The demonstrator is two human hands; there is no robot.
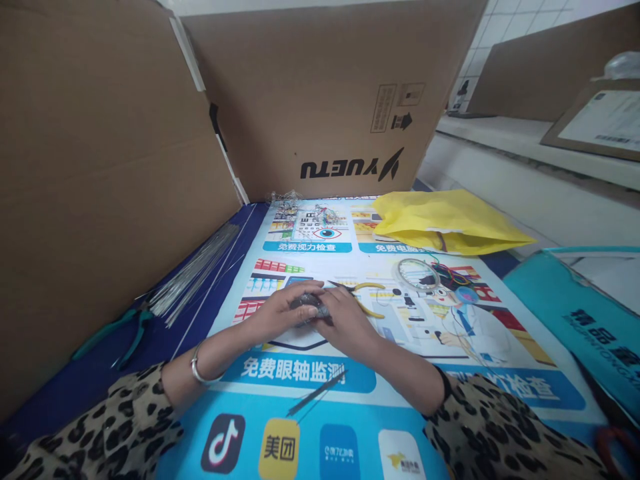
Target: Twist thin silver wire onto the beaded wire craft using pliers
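My left hand (287, 308) and my right hand (345, 320) meet over the printed sheet (400, 387). Between them is a dark grey rounded lump (304, 311), mostly covered by the fingers, and both hands are closed around it. What it is made of cannot be made out. Just beyond my right hand lie yellow-handled pliers (367, 287), their dark jaws close to the fingers. Nearer to me, a thin dark metal strip (316, 393) rests on the sheet at a slant.
Left of the sheet lie a bundle of thin metal wires (195, 273) and teal-handled pliers (133, 337). Tangled wire (287, 200) sits at the back. A wire coil (417, 275), a yellow bag (450, 217) and a teal bag (575, 307) are rightward. Cardboard walls (320, 87) enclose the back and left.
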